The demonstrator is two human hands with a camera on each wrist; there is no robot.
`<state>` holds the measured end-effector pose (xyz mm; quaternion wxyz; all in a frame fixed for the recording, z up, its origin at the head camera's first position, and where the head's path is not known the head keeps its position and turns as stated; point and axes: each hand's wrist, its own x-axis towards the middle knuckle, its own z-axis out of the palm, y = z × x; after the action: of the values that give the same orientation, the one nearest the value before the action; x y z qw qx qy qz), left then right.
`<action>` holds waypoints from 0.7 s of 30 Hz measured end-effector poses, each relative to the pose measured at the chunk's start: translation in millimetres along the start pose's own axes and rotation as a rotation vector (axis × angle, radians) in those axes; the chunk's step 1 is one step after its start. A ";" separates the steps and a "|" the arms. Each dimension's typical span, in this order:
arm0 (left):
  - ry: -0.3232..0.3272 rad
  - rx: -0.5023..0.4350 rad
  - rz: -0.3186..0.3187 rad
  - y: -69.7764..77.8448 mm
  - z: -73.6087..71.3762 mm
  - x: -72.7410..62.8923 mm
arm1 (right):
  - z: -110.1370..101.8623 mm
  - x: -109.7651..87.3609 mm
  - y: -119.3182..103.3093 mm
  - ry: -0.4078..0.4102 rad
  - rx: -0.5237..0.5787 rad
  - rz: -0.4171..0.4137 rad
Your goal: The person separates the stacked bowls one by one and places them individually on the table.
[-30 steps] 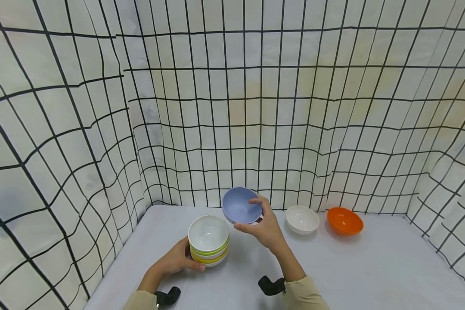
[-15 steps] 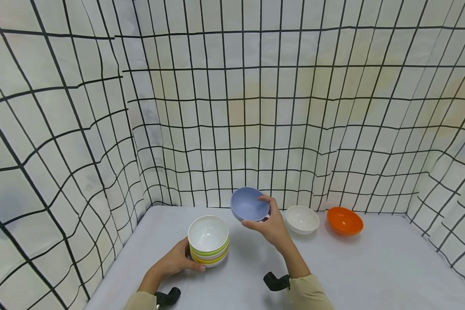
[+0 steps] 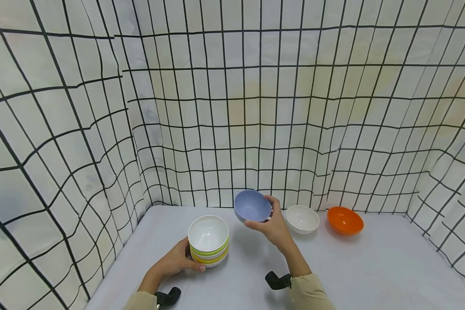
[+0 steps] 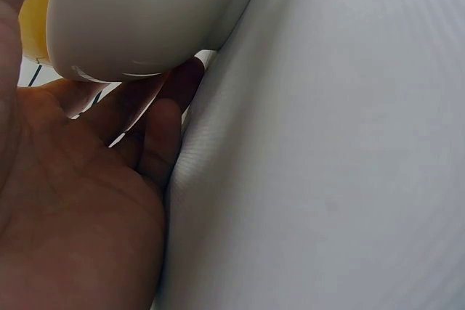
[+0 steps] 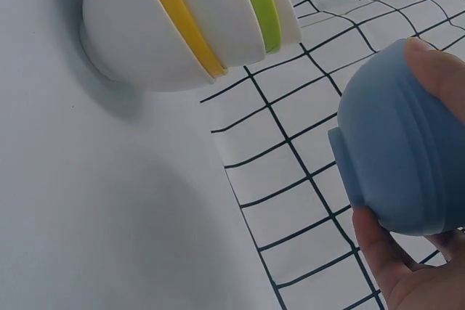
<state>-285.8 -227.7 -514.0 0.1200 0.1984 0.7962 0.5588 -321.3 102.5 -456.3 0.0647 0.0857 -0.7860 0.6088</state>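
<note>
A stack of bowls (image 3: 208,234), white on top with green and yellow bands below, stands on the table. My left hand (image 3: 175,259) grips its left side near the base, thumb in front; in the left wrist view the fingers curl by the white bottom bowl (image 4: 152,19). To the right of the stack my right hand (image 3: 273,226) holds a blue bowl (image 3: 252,206) by its right side, raised and tilted, apart from the stack. The right wrist view shows the blue bowl (image 5: 396,143) clear of the table, with fingers at its foot and rim.
A white bowl (image 3: 302,220) and an orange bowl (image 3: 345,221) sit on the table (image 3: 387,262) at the back right. Pale walls with a black grid (image 3: 271,112) enclose the table at the back and sides.
My right hand has moved the blue bowl to the right, away from the stack, with a slight drop most recently. The left hand and the stack have stayed in place.
</note>
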 end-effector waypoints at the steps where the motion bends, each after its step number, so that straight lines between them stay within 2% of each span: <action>1: 0.000 0.004 0.000 0.4 0.0 0.0 | -0.1 0.7 1.7 0.001 -0.002 0.004; 21: 0.013 0.023 -0.018 -1.4 1.0 0.7 | -3.2 7.0 39.2 0.026 -0.027 0.092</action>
<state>-286.2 -227.0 -515.6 0.1178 0.1890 0.8051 0.5498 -336.6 114.8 -491.1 0.0478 0.0407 -0.7964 0.6015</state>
